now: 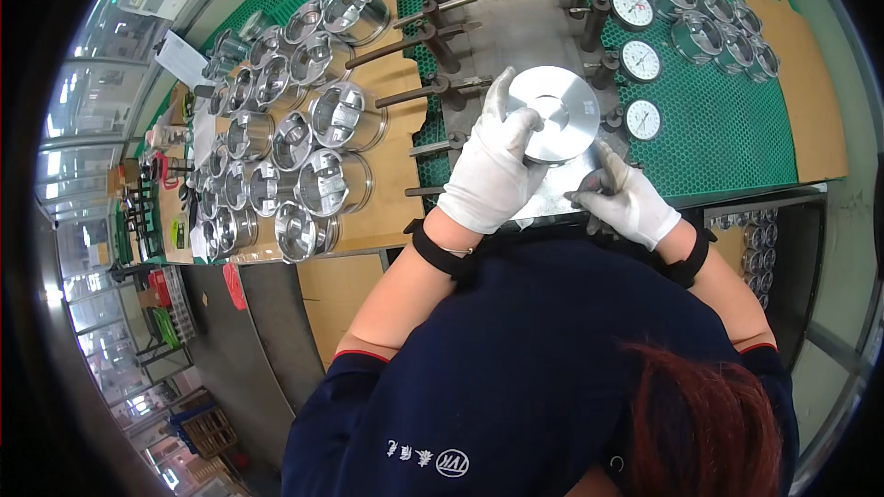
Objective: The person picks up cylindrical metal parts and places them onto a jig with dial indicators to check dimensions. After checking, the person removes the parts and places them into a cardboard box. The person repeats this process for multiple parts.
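Note:
My left hand (497,166), in a white glove, grips a round silver piston (564,109) by its left edge, its flat face with a circular centre mark turned up. Just below and right of the piston is my right hand (628,202), also gloved, with dark-stained fingertips. Its fingers are bent but apart, and I see nothing between them; whether a fingertip touches the piston's lower edge I cannot tell. Both hands are over the near end of a grey metal plate (516,14). Beneath the piston, a shiny surface (557,191) shows in part.
Dark posts with rods (440,51) line the plate's left side. Several dial gauges (642,120) stand along its right. Many pistons (345,115) crowd the cardboard (391,166) at left; others (697,37) sit on the green mat (727,143) at right.

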A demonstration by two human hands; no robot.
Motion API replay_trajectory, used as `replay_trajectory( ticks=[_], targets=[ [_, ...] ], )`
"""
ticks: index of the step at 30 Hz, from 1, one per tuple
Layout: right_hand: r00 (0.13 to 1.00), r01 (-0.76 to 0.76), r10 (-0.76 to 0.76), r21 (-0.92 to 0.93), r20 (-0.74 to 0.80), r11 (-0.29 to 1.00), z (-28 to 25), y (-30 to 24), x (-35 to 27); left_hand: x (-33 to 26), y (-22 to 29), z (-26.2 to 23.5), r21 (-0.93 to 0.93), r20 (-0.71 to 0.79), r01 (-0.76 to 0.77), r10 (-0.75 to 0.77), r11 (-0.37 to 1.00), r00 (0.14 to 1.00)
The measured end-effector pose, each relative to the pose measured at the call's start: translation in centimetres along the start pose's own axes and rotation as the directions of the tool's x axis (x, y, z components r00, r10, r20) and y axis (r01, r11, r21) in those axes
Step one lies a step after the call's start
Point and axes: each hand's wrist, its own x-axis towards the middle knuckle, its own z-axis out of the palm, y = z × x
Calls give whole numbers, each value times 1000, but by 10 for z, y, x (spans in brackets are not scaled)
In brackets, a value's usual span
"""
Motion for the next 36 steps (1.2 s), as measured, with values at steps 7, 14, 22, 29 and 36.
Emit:
replay_trajectory(
  ticks=[7,14,22,29,36],
  targets=[
    [998,-56,57,-44,8,997,-2,-19,-7,4,12,-6,35,-89,-51,54,998,995],
    [780,611,-504,276,-371,742,-53,-8,-29,13,92,-43,-711,406,423,-163,562,899],
    [708,586,-229,376,-668,718,-170,22,-50,-23,36,-74,-58,-358,190,-198,980,912],
    [813,17,171,317,-556,948,-229,63,44,-144,-45,-135,575,-520,701,-472,423,712],
    [845,-328,364,159,-391,931,-252,99,197,-161,-83,-133,552,-604,765,-473,332,641]
  ],
)
